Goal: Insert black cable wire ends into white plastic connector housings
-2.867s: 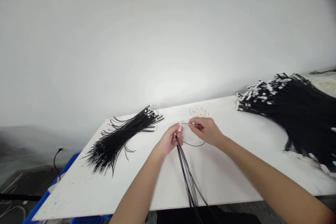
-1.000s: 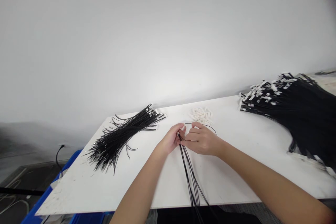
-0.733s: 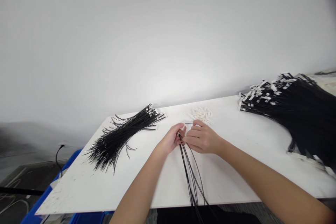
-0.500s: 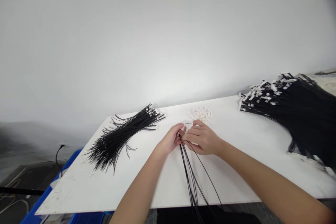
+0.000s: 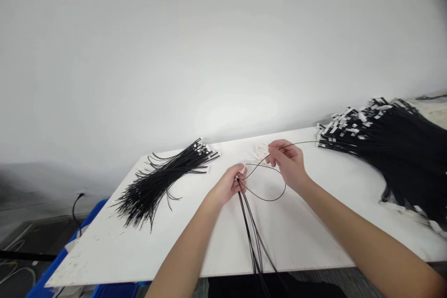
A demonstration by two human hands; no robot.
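Note:
My left hand (image 5: pixel 228 185) is closed in a pinch on the upper ends of several thin black wires (image 5: pixel 252 237), which trail toward me over the near edge of the white table (image 5: pixel 307 237). My right hand (image 5: pixel 288 162) is raised a little above the table, fingers pinched on a single black wire (image 5: pixel 268 198). That wire loops down to my left hand, and its free end points right toward the big heap. A small pile of white connectors (image 5: pixel 260 150) lies just behind my right hand, partly hidden by it.
A bundle of black wires with white tips (image 5: pixel 162 179) lies at the left of the table. A much larger heap of black wires with white tags (image 5: pixel 394 144) fills the right side. A blue bin (image 5: pixel 70 256) stands below the table's left edge, before a plain white wall.
My right hand has left my left hand and moved up and to the right, drawing one wire out into a loop. My left hand has kept its hold in place.

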